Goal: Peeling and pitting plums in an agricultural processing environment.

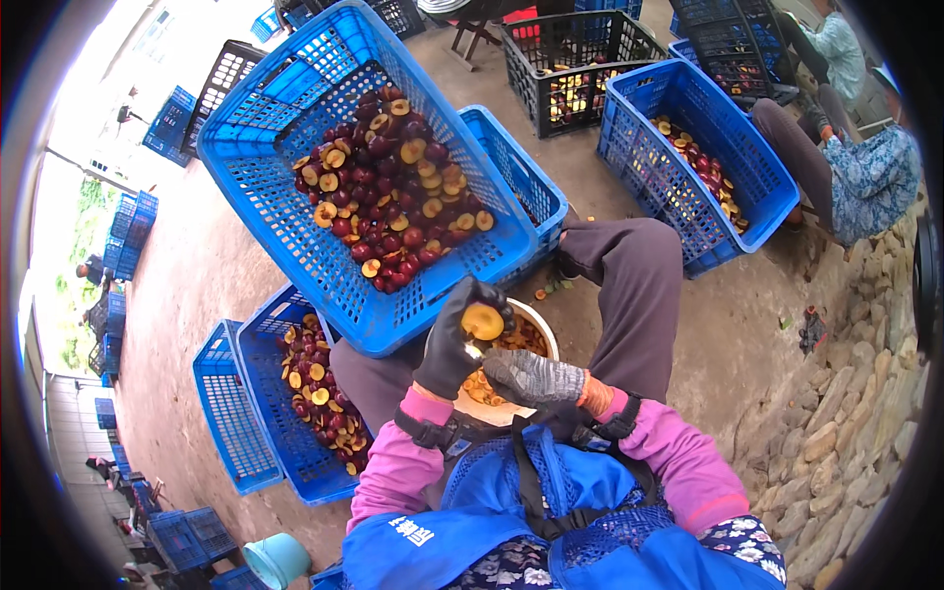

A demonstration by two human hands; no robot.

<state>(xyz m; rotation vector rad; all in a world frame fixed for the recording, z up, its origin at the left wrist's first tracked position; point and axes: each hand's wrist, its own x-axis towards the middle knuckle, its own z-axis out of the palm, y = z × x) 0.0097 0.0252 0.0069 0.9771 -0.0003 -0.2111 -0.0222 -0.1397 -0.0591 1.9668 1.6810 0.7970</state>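
Note:
My left hand (457,339), in a black glove, is closed around a halved plum (482,322) with its yellow cut face up. My right hand (531,378), in a grey knit glove with an orange cuff, is closed just below it, and its fingertips nearly meet the left hand. A small bright glint shows between the hands; what the right fingers hold cannot be made out. Beneath both hands stands a white bucket (547,332) with orange-brown bits inside. Ahead, a large tilted blue crate (295,265) holds dark red plums (379,177), many cut in half.
Left of my knee, another blue crate (258,339) contains halved plums. A blue crate (639,192) and a black crate (521,84) with fruit stand at the right and back. A seated person (870,182) is at far right, near a stone wall (836,442). A pale bucket (278,560) sits lower left.

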